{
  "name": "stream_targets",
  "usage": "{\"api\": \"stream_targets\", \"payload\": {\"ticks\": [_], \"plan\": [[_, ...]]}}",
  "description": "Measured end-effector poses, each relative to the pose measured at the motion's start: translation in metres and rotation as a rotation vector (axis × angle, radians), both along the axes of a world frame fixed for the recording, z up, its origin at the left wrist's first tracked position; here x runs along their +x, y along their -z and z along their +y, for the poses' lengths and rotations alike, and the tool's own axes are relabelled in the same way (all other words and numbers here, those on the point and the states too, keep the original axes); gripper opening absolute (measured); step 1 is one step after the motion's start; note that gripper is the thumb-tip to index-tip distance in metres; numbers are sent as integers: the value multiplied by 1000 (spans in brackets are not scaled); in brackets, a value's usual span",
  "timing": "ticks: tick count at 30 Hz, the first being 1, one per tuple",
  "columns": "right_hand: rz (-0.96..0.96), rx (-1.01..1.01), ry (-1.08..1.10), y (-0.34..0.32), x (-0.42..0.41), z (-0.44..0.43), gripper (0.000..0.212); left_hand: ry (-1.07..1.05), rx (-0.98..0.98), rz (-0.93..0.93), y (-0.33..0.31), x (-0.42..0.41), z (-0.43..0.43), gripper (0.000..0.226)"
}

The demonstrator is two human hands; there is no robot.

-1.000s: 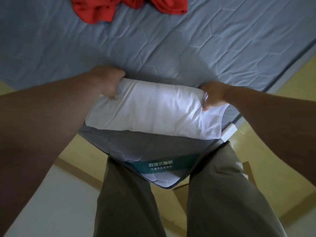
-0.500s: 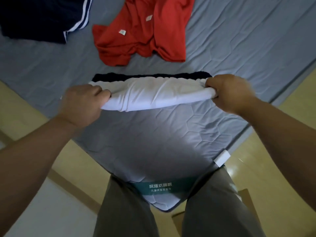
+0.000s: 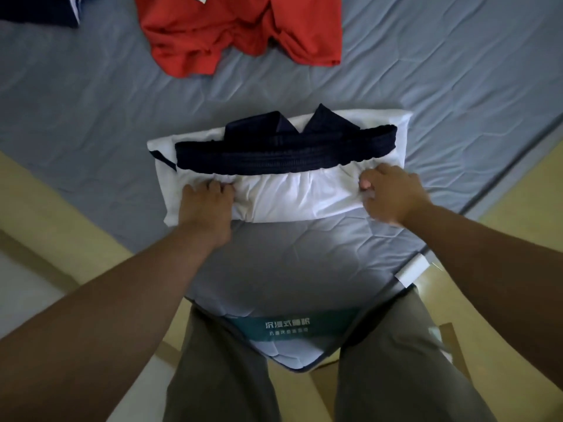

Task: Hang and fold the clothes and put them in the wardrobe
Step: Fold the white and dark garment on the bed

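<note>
**Both hands on the folded white garment**

The white garment [image 3: 283, 205] lies folded into a wide bundle on the mattress [image 3: 426, 86], a little way in from the corner nearest me. A ribbed navy band [image 3: 286, 156] runs across its top, and two navy points stick up behind the band at the far edge.

My left hand [image 3: 207, 208] sits on the near left part of the bundle. Its fingers are curled down into the white cloth, which bunches in small creases at my fingertips. My right hand [image 3: 391, 196] is at the near right end, fingers curled round the folded edge and pinching it just below the band.

Farther up the mattress, well apart from the bundle, a red garment [image 3: 240, 35] lies crumpled. A dark garment [image 3: 39, 10] with white stripes shows at the top left edge, only partly in view.

The near corner of the mattress carries a green label [image 3: 286, 325] with white lettering, and a white tag [image 3: 412, 269] sits at its right edge. My legs in khaki trousers [image 3: 231, 379] stand against that corner, on a yellowish floor [image 3: 524, 208].
</note>
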State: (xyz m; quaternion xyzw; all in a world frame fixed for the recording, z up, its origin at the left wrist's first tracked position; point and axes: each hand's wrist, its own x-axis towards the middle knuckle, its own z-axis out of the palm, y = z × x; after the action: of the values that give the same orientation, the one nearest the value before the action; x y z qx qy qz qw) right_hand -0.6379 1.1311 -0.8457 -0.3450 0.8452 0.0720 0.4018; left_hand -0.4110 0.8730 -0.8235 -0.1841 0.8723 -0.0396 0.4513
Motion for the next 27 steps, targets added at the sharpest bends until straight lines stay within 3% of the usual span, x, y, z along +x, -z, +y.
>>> {"api": "stream_targets", "payload": {"ticks": [3, 4, 6, 8, 10, 12, 16, 21, 24, 27], "plan": [[35, -205, 414, -5, -9, 3, 25, -123, -20, 59, -12, -24, 1, 33], [103, -240, 533, -5, -12, 4, 33, -166, -12, 142, -16, -35, 4, 18], [114, -209, 826, -5, -21, 2, 57, -232, 35, 325, -23, -59, 15, 15], [-91, -199, 1171, -6, -30, -5, 73, -358, 119, 405, -24, -79, 31, 19], [-298, -216, 1375, -8, -38, -9, 57, -570, 208, 380, -19, -93, 44, 20], [-431, -215, 1394, -9, -40, -9, 37, -745, 227, 353, -10, -100, 53, 25], [-539, -351, 1262, -25, -41, -6, 24, -914, 181, 426, 2, -105, 68, 25], [-490, -550, 1112, -89, -32, 7, 30, -1146, 322, 463, -1, -126, 92, 35], [-375, -529, 1091, -132, -28, 15, 26, -1225, 531, 497, -6, -145, 121, 37], [-248, -458, 977, -160, -22, 10, 23, -1517, 863, 379, -11, -167, 150, 29]]}}
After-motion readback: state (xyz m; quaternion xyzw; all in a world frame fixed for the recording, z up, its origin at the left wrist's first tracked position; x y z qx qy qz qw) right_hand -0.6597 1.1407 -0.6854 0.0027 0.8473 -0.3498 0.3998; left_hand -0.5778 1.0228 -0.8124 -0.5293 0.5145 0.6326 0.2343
